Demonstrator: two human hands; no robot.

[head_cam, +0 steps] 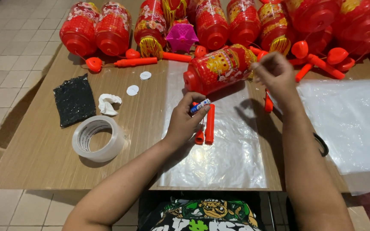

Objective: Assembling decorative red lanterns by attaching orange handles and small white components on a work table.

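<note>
L hand grips battery — R hand at lantern.

Head view, steeply down, close.

I see both bare forearms reaching forward from the bottom edge, converging slightly. My left hand is lower and nearer the body, back of hand up, fingers curled closed with the thumb pressed across them. My right hand is extended farther, wrist bent, fingertips pinched together and pointing left. The two hands are apart, not touching.
</note>
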